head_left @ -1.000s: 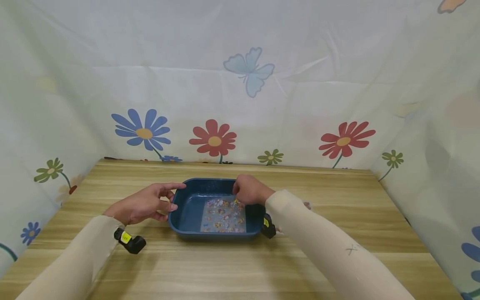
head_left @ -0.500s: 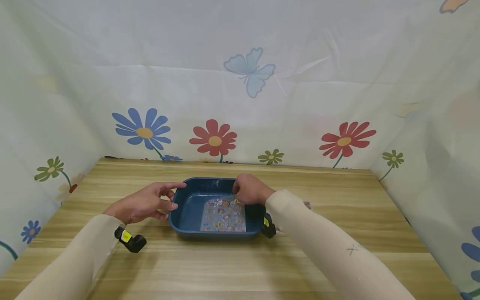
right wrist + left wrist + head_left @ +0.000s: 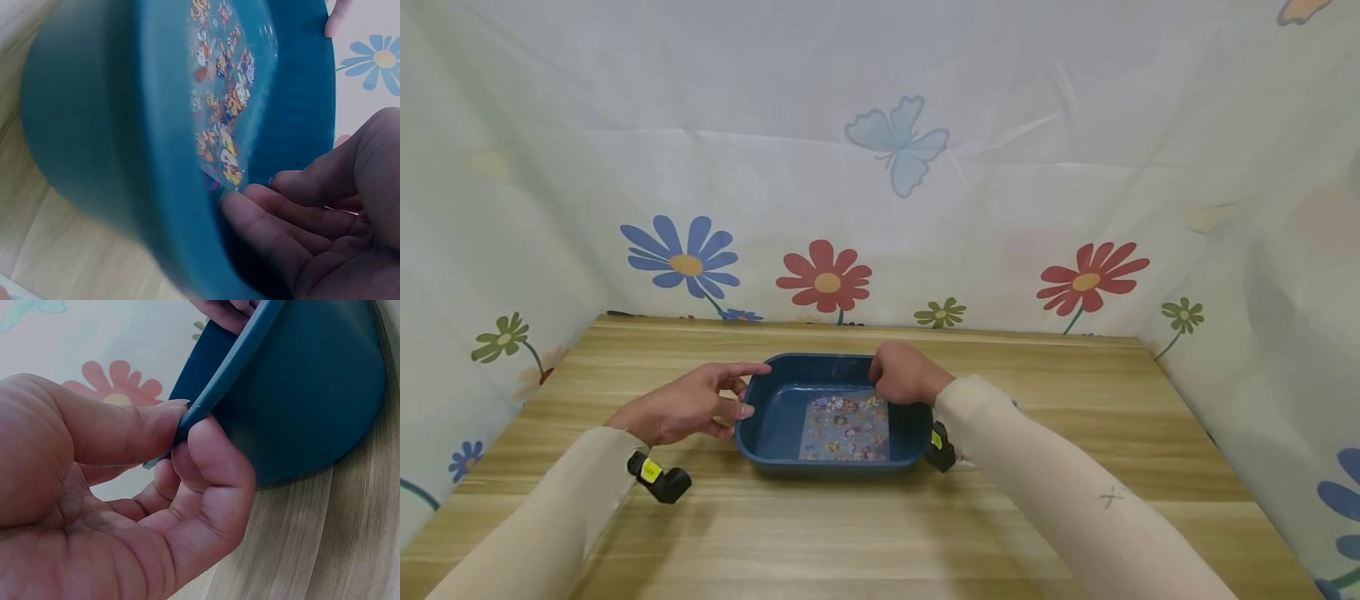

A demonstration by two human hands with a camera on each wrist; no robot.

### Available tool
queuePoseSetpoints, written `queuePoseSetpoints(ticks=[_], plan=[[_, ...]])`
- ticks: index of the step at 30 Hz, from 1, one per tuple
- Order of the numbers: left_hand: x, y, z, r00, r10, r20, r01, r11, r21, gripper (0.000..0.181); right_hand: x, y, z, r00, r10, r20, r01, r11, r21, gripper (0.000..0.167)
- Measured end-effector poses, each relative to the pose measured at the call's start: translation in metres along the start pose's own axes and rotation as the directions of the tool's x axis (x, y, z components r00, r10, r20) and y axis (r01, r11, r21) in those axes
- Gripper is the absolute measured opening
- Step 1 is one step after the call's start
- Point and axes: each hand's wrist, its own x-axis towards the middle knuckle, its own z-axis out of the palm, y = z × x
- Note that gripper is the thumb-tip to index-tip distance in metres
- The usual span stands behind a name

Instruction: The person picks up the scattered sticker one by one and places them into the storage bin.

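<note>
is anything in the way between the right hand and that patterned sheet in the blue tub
Nothing visible is. The right hand reaches inside the blue tub, its fingertips at a corner of the patterned sheet, and the tub's wall is beside them, not between. Whether they touch the sheet is unclear.

A pale wood-grain worktop [image 3: 820, 533] runs back to a creased white hanging [image 3: 737, 167], printed just above the far edge with one blue flower [image 3: 687, 265], two red flowers [image 3: 827, 283] and a small green flower [image 3: 940, 313], a light-blue butterfly [image 3: 901, 146] higher up. Similar white side walls [image 3: 1277, 192], also flowered, flank the left and right edges. The light is soft and even.
</note>
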Motion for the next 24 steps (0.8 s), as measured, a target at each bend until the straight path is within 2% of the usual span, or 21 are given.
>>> queuePoseSetpoints(ticks=[9,12,15,17,21,23,24], plan=[[0.001,0.002,0.000,1.000,-0.014,-0.005,0.014,1.000,-0.007,0.077,-0.005,0.003,-0.007,0.999,-0.016,-0.034,0.016,1.000,0.001,0.030],[0.000,0.003,0.000,1.000,-0.018,-0.004,0.018,1.000,-0.011,0.077,-0.006,0.006,-0.008,0.999,0.001,-0.049,0.002,0.998,0.057,0.027],[-0.001,0.003,0.000,1.000,-0.016,-0.001,0.016,1.000,-0.011,0.077,-0.008,0.008,-0.009,0.998,0.023,-0.058,-0.012,0.982,0.187,0.026],[-0.002,0.004,0.000,1.000,-0.012,0.003,0.012,1.000,-0.008,0.077,-0.010,0.010,-0.010,0.998,0.029,-0.057,-0.011,0.955,0.295,0.026],[-0.002,0.005,0.000,1.000,-0.006,0.007,0.006,1.000,-0.006,0.076,-0.013,0.013,-0.009,0.999,0.028,-0.043,-0.003,0.864,0.503,0.025],[-0.002,0.005,0.000,1.000,-0.006,0.006,0.006,1.000,-0.005,0.076,-0.014,0.014,-0.009,0.999,0.020,-0.043,0.008,0.816,0.579,0.025],[-0.002,0.006,0.000,1.000,-0.008,0.004,0.008,1.000,-0.006,0.076,-0.015,0.015,-0.009,0.999,0.014,-0.049,0.018,0.802,0.597,0.025]])
